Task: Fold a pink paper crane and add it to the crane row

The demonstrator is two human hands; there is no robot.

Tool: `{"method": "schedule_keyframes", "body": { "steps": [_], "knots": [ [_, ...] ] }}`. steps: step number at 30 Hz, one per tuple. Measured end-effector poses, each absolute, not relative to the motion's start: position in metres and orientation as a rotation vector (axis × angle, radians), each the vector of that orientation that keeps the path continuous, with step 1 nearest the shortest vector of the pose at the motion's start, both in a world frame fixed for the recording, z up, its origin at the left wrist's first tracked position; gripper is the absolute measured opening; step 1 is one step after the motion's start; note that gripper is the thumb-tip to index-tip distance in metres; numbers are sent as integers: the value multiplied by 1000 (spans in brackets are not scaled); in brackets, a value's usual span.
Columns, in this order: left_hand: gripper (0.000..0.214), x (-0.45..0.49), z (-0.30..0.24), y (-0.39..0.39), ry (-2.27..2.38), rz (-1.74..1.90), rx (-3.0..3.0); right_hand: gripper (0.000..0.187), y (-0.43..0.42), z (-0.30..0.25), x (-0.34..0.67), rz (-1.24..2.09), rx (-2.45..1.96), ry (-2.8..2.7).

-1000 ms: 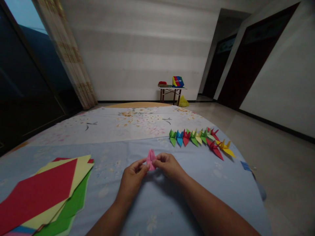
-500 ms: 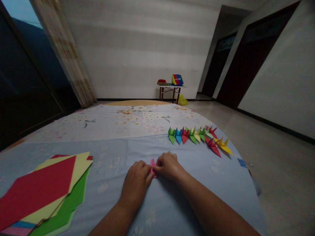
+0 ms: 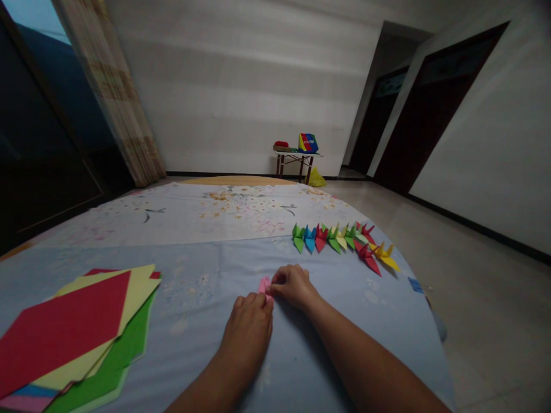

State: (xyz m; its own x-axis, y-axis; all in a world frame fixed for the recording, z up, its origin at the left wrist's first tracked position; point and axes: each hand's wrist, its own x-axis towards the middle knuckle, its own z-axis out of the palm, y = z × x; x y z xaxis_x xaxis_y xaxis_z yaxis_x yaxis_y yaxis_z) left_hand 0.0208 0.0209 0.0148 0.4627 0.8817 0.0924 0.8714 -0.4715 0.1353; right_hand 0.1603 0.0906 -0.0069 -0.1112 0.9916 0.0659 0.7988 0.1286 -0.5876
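Observation:
A small piece of folded pink paper point(image 3: 264, 284) lies on the pale blue cloth in front of me, partly covered by my fingers. My left hand point(image 3: 251, 321) is closed over its near end, the fingertips pressing on it. From the right, my right hand point(image 3: 293, 285) pinches the paper's edge between thumb and forefinger. Beyond my right hand stands a row of folded paper cranes point(image 3: 321, 238) in green, blue, red and yellow. A red crane point(image 3: 367, 256) and a yellow crane point(image 3: 386, 256) sit at its right end.
A stack of coloured paper sheets point(image 3: 77, 321), red on top, lies at the left. The round table has a flowered cloth point(image 3: 241, 212), and its edge curves down the right side. Against the far wall, a small table point(image 3: 297, 154) holds a colourful box point(image 3: 308, 142).
My left hand has moved nearer to me and slightly right along the pink paper, showing more of its far end. My right hand keeps its pinch. The view has shifted slightly.

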Motion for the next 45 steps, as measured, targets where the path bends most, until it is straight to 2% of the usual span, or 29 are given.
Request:
{"method": "schedule_keyframes", "body": {
  "steps": [9, 16, 23, 28, 31, 35, 45],
  "knots": [
    [38, 23, 13, 19, 1614, 135, 2690, 19, 93, -4, 156, 567, -1756, -1950],
    [43, 26, 8, 16, 1689, 54, 2672, 22, 97, -5, 149, 532, -1865, -1921],
    [39, 22, 12, 18, 1681, 204, 2601, 21, 105, -2, 147, 508, -1935, -1918],
    [36, 18, 11, 21, 1649, 264, 2570, 33, 112, 3, 151, 722, -1917, -1943],
    [38, 18, 10, 22, 1653, 283, 2558, 37, 113, 2, 147, 597, -1930, -1994],
    [39, 18, 11, 20, 1655, 257, 2555, 34, 116, -2, 141, 493, -1949, -1969],
    [36, 19, 14, 19, 1632, 216, 2569, 23, 103, 7, 164, 558, -1730, -1964]
  ]
}}
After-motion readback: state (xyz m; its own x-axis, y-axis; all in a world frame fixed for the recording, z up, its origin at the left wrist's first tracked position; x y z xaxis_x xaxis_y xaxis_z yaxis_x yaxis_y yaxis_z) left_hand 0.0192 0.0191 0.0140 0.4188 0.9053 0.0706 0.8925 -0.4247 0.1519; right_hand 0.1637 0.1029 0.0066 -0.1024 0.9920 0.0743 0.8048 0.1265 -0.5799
